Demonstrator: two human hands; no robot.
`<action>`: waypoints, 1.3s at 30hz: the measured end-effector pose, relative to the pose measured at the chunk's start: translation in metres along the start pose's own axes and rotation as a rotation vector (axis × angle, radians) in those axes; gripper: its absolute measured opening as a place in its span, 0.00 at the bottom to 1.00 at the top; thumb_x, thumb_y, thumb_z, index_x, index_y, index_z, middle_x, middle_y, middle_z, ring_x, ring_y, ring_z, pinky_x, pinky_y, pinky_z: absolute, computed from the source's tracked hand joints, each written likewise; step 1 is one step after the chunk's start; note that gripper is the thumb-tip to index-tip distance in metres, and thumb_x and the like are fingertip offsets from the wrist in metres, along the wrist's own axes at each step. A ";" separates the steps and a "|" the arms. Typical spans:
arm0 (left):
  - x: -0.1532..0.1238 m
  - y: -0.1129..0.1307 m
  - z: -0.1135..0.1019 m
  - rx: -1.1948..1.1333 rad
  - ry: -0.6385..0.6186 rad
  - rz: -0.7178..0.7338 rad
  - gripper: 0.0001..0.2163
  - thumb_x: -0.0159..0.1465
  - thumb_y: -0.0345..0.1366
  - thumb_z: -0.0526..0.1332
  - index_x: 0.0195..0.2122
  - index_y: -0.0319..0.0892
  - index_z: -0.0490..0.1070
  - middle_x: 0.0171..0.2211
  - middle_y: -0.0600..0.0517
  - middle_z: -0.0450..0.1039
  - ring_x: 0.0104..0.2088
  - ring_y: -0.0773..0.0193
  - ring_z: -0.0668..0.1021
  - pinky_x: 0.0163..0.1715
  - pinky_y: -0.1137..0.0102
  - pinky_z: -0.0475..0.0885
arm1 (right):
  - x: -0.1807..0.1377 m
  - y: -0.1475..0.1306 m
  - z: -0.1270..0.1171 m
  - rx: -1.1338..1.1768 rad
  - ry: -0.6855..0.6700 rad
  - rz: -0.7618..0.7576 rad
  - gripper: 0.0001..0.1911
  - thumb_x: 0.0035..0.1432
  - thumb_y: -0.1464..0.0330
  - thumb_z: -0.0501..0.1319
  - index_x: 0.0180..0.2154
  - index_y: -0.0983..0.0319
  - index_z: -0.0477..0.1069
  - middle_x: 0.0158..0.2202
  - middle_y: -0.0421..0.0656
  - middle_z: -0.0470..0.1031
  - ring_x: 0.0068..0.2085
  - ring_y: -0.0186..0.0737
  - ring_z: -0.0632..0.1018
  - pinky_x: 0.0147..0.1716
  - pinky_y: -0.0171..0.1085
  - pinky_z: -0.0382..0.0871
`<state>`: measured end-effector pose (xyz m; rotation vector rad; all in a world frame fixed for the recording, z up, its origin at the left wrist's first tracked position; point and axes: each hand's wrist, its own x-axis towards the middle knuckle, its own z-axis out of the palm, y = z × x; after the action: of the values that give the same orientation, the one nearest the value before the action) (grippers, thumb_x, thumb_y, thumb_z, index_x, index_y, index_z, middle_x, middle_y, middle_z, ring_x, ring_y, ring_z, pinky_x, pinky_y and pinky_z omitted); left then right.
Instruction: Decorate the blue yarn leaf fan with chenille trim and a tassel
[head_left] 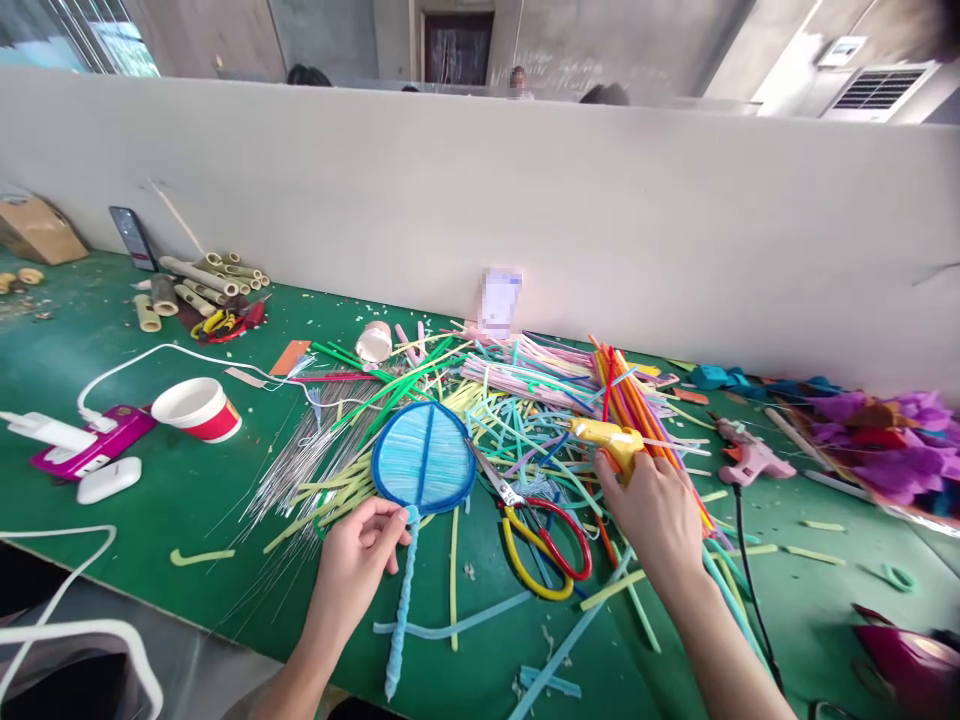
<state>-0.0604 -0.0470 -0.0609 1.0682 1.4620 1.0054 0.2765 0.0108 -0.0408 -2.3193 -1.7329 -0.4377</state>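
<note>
My left hand (pixel 358 562) pinches the top of a light-blue fuzzy handle (pixel 403 600), just under a round blue fan-shaped piece (pixel 424 455) lying on the green table (pixel 187 520). My right hand (pixel 655 510) is wrapped round the grip of a yellow glue gun (pixel 606 437), whose nozzle points left over a heap of coloured pipe cleaners (pixel 525 390). Red-and-yellow handled scissors (pixel 536 530) lie between my two hands.
A red paper cup (pixel 198 408), a pink power strip (pixel 94 445) with white chargers, bamboo tubes (pixel 202 280), a phone (pixel 133 237) and a pink glue gun (pixel 750 458) lie about. Purple feathers (pixel 892 440) sit at the right. A white partition (pixel 525 200) backs the table.
</note>
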 end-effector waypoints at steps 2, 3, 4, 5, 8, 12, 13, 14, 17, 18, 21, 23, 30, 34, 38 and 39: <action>0.000 0.000 0.002 0.040 0.024 0.026 0.17 0.61 0.51 0.65 0.36 0.39 0.74 0.26 0.51 0.75 0.21 0.68 0.71 0.19 0.75 0.64 | 0.008 0.001 0.002 -0.029 -0.061 0.039 0.24 0.65 0.56 0.55 0.36 0.72 0.76 0.34 0.60 0.78 0.34 0.55 0.79 0.33 0.43 0.68; 0.000 0.000 0.002 0.049 0.045 0.042 0.17 0.61 0.51 0.65 0.35 0.40 0.75 0.25 0.52 0.75 0.23 0.67 0.72 0.20 0.75 0.65 | 0.010 0.001 0.002 -0.031 -0.087 0.050 0.24 0.65 0.56 0.55 0.35 0.72 0.76 0.34 0.60 0.78 0.33 0.54 0.80 0.31 0.43 0.67; 0.000 -0.001 0.001 0.055 0.063 0.058 0.17 0.61 0.51 0.65 0.35 0.40 0.75 0.25 0.52 0.74 0.24 0.66 0.73 0.22 0.75 0.65 | 0.011 -0.001 0.002 -0.031 -0.106 0.054 0.24 0.65 0.56 0.55 0.35 0.72 0.77 0.33 0.59 0.78 0.32 0.54 0.80 0.29 0.42 0.66; 0.001 -0.002 0.000 0.061 0.074 0.073 0.16 0.60 0.50 0.66 0.34 0.40 0.76 0.26 0.52 0.74 0.26 0.65 0.73 0.23 0.75 0.66 | 0.012 -0.003 0.001 -0.029 -0.118 0.054 0.25 0.66 0.56 0.55 0.35 0.72 0.77 0.32 0.59 0.79 0.32 0.54 0.80 0.28 0.42 0.66; 0.002 -0.005 -0.003 0.081 0.055 0.098 0.16 0.61 0.50 0.65 0.34 0.40 0.76 0.28 0.52 0.73 0.28 0.64 0.73 0.26 0.74 0.66 | 0.010 -0.012 -0.006 -0.029 -0.152 0.052 0.27 0.67 0.55 0.53 0.33 0.71 0.78 0.30 0.57 0.79 0.30 0.52 0.81 0.27 0.41 0.66; 0.002 -0.008 -0.004 0.090 0.035 0.057 0.17 0.61 0.52 0.65 0.35 0.40 0.75 0.28 0.52 0.71 0.28 0.64 0.71 0.25 0.74 0.65 | 0.005 -0.031 -0.013 -0.056 -0.218 0.066 0.29 0.67 0.55 0.51 0.31 0.71 0.79 0.29 0.58 0.78 0.30 0.53 0.82 0.26 0.41 0.68; 0.002 -0.008 -0.004 0.083 0.038 0.047 0.18 0.61 0.53 0.65 0.35 0.40 0.75 0.27 0.52 0.70 0.28 0.64 0.70 0.25 0.74 0.64 | 0.005 -0.035 -0.014 -0.064 -0.239 0.066 0.28 0.67 0.56 0.52 0.31 0.71 0.79 0.29 0.58 0.78 0.30 0.54 0.82 0.27 0.41 0.69; 0.001 -0.008 -0.004 0.072 0.041 0.039 0.18 0.60 0.53 0.65 0.35 0.40 0.75 0.26 0.52 0.69 0.27 0.65 0.69 0.24 0.75 0.63 | 0.004 -0.039 -0.014 -0.070 -0.259 0.065 0.27 0.67 0.56 0.53 0.31 0.71 0.79 0.29 0.58 0.78 0.31 0.54 0.83 0.27 0.40 0.70; 0.000 -0.007 -0.004 0.018 0.056 0.013 0.19 0.59 0.53 0.66 0.35 0.40 0.75 0.25 0.54 0.67 0.24 0.68 0.64 0.20 0.76 0.57 | 0.004 -0.045 -0.017 -0.086 -0.314 0.060 0.26 0.67 0.56 0.55 0.32 0.71 0.80 0.29 0.58 0.78 0.33 0.56 0.83 0.27 0.41 0.71; 0.000 -0.006 -0.004 0.003 0.059 0.004 0.19 0.58 0.53 0.67 0.35 0.40 0.75 0.24 0.55 0.66 0.22 0.69 0.62 0.19 0.76 0.55 | 0.003 -0.045 -0.020 -0.094 -0.331 0.062 0.26 0.67 0.56 0.56 0.32 0.71 0.79 0.29 0.58 0.78 0.33 0.57 0.83 0.27 0.41 0.71; 0.000 -0.005 -0.004 -0.016 0.061 -0.001 0.19 0.58 0.53 0.67 0.34 0.40 0.75 0.22 0.56 0.63 0.21 0.71 0.59 0.18 0.76 0.51 | -0.006 -0.049 -0.037 -0.083 -0.297 0.036 0.24 0.67 0.55 0.56 0.34 0.69 0.78 0.31 0.57 0.77 0.35 0.58 0.83 0.28 0.43 0.72; 0.001 -0.005 -0.004 -0.018 0.057 0.009 0.18 0.58 0.52 0.67 0.34 0.40 0.75 0.22 0.56 0.63 0.22 0.70 0.60 0.18 0.77 0.52 | -0.021 -0.062 -0.047 0.074 -0.135 -0.105 0.16 0.66 0.60 0.58 0.37 0.66 0.77 0.33 0.53 0.78 0.37 0.54 0.82 0.32 0.42 0.73; 0.004 -0.004 -0.005 -0.022 -0.020 -0.001 0.16 0.59 0.50 0.68 0.32 0.41 0.76 0.24 0.56 0.67 0.24 0.69 0.64 0.22 0.76 0.58 | -0.088 -0.139 -0.031 0.880 -0.149 -0.631 0.10 0.64 0.71 0.62 0.48 0.62 0.74 0.41 0.47 0.79 0.41 0.45 0.79 0.41 0.39 0.75; 0.006 -0.005 -0.005 -0.012 -0.069 0.016 0.15 0.61 0.49 0.66 0.32 0.41 0.75 0.28 0.53 0.71 0.29 0.65 0.70 0.28 0.75 0.64 | -0.099 -0.151 -0.015 0.894 -0.176 -0.685 0.10 0.64 0.73 0.62 0.48 0.61 0.73 0.41 0.46 0.78 0.41 0.46 0.78 0.40 0.41 0.74; 0.006 -0.010 -0.006 0.037 -0.101 0.028 0.15 0.63 0.50 0.63 0.34 0.41 0.75 0.28 0.54 0.70 0.30 0.65 0.70 0.29 0.74 0.64 | -0.098 -0.150 -0.010 0.932 -0.154 -0.682 0.05 0.66 0.72 0.61 0.43 0.62 0.74 0.37 0.45 0.78 0.38 0.44 0.78 0.37 0.40 0.73; 0.005 -0.011 -0.006 0.042 -0.090 0.031 0.15 0.64 0.50 0.63 0.34 0.41 0.74 0.27 0.54 0.70 0.29 0.65 0.69 0.27 0.74 0.63 | -0.098 -0.150 -0.010 0.939 -0.151 -0.663 0.05 0.66 0.72 0.61 0.43 0.62 0.74 0.37 0.45 0.78 0.38 0.44 0.77 0.37 0.40 0.73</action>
<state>-0.0681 -0.0449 -0.0720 1.1547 1.4027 0.9397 0.1055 -0.0376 -0.0678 -1.1341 -2.1047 0.4130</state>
